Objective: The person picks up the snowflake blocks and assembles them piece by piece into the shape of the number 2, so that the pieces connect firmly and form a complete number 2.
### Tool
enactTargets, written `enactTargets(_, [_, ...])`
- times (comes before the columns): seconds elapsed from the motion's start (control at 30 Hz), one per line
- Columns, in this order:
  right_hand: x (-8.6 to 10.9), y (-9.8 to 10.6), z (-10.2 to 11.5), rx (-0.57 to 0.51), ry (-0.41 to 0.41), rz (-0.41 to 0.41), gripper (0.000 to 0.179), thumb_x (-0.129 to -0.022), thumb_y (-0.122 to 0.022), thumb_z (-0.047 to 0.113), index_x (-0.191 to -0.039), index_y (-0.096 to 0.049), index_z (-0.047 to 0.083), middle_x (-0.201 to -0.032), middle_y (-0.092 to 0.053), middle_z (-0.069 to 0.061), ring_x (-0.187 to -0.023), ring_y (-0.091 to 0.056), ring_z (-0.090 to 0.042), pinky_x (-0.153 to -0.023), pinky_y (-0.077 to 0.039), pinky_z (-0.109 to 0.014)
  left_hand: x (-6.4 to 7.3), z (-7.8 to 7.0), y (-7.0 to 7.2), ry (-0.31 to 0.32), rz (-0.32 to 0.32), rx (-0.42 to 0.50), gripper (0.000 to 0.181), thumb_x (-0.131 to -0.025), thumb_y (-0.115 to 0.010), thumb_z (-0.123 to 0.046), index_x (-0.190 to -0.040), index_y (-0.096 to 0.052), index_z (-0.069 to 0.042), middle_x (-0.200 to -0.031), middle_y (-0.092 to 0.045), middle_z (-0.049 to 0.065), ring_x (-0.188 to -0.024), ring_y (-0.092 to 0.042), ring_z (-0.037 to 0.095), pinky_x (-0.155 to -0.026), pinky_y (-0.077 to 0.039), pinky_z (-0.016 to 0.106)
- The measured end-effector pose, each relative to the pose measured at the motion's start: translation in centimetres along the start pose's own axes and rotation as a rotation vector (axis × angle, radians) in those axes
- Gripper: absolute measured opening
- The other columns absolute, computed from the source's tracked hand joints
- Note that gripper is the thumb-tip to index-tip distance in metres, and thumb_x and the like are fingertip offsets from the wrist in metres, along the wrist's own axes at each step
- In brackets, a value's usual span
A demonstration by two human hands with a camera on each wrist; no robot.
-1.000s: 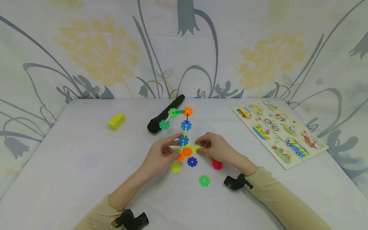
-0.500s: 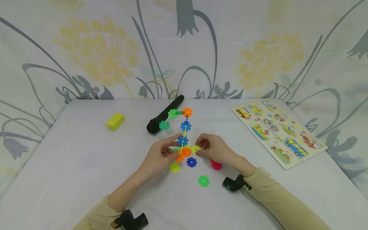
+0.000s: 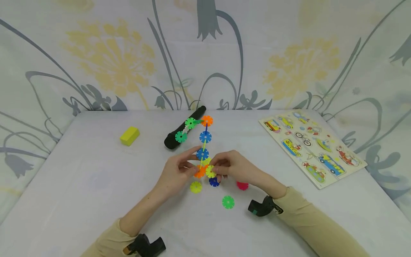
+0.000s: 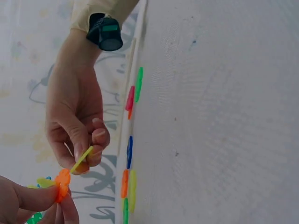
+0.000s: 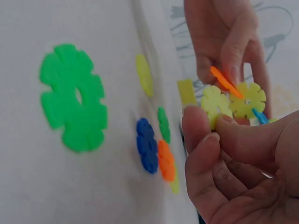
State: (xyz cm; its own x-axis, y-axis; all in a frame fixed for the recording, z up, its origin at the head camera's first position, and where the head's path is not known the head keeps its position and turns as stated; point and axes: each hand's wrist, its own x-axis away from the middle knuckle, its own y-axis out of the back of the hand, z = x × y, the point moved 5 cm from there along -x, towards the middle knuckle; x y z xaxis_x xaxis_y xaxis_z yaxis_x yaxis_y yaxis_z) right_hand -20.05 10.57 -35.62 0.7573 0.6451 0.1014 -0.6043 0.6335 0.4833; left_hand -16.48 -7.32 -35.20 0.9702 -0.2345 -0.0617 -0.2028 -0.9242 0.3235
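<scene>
My left hand [image 3: 176,174] pinches an orange snowflake disc [image 3: 199,171] at the lower end of a chain of interlocked plastic discs. Upward from there the chain runs through blue discs [image 3: 205,136] to an orange one [image 3: 207,121], then bends left to green discs [image 3: 190,123]. Between thumb and fingers, my right hand [image 3: 237,166] holds a yellow disc [image 3: 210,171]. In the left wrist view this yellow disc [image 4: 82,159] is edge-on, its end at the orange disc [image 4: 62,185]; whether they interlock I cannot tell.
Loose discs lie below the hands: yellow [image 3: 196,187], dark blue [image 3: 214,182], green [image 3: 228,202] and red [image 3: 242,186]. A black microphone [image 3: 174,138] lies behind the chain. A yellow block [image 3: 130,136] is at left, a picture puzzle board [image 3: 313,146] at right.
My right hand has moved left and slightly down, bringing the yellow disc to the orange one. The chain has shifted a little up and left in my left hand.
</scene>
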Motion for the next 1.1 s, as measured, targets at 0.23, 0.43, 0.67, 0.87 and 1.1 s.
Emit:
enactTargets(0.23, [0.2,-2.8,0.4,-0.18,-0.009,0.143,0.012,-0.097,-0.059,0.0,-0.105,-0.066,-0.006,-0.081,-0.072,-0.011,-0.071,-0.071,-0.024,-0.071,-0.059,-0.033,0.1,-0.1,0.2,-0.007,-0.022,0.031,0.058,-0.092,-0.063,0.004,-0.145,-0.054,-0.017,-0.12,-0.068,0.016,-0.089,-0.068,0.022,-0.078,-0.055,0.024])
enactTargets(0.43, [0.1,-3.7,0.1,-0.244,-0.027,0.16,0.015,-0.098,-0.058,0.001,-0.109,-0.067,-0.003,-0.086,-0.075,-0.013,-0.076,-0.073,-0.023,-0.077,-0.06,-0.033,0.2,-0.3,0.1,-0.032,-0.012,0.028,0.058,-0.091,-0.064,0.005,-0.145,-0.055,-0.017,-0.12,-0.069,0.016,-0.087,-0.069,0.021,-0.076,-0.055,0.024])
enactTargets(0.67, [0.1,-4.3,-0.2,-0.298,-0.031,0.171,0.019,-0.098,-0.059,0.003,-0.114,-0.066,-0.004,-0.09,-0.075,-0.015,-0.079,-0.072,-0.022,-0.079,-0.059,-0.033,0.3,-0.3,-0.3,-0.05,0.018,0.027,0.059,-0.09,-0.065,0.003,-0.145,-0.054,-0.016,-0.119,-0.07,0.015,-0.081,-0.067,0.019,-0.075,-0.054,0.024])
enactTargets(0.87, [0.2,-4.4,-0.2,-0.378,-0.056,0.172,0.023,-0.096,-0.062,-0.001,-0.117,-0.063,-0.008,-0.093,-0.074,-0.016,-0.082,-0.071,-0.018,-0.084,-0.058,-0.03,0.3,-0.2,-0.4,-0.062,0.031,0.034,0.058,-0.09,-0.065,0.003,-0.144,-0.055,-0.016,-0.119,-0.069,0.016,-0.078,-0.066,0.018,-0.073,-0.054,0.023])
enactTargets(1.1, [0.3,-5.0,-0.1,-0.301,-0.13,0.073,0.042,-0.083,-0.082,0.016,-0.12,-0.065,0.003,-0.087,-0.075,-0.005,-0.078,-0.07,-0.016,-0.073,-0.054,-0.026,0.3,-0.3,-0.4,-0.051,0.04,0.037,0.059,-0.091,-0.065,0.003,-0.146,-0.054,-0.017,-0.12,-0.069,0.016,-0.077,-0.064,0.018,-0.071,-0.053,0.022])
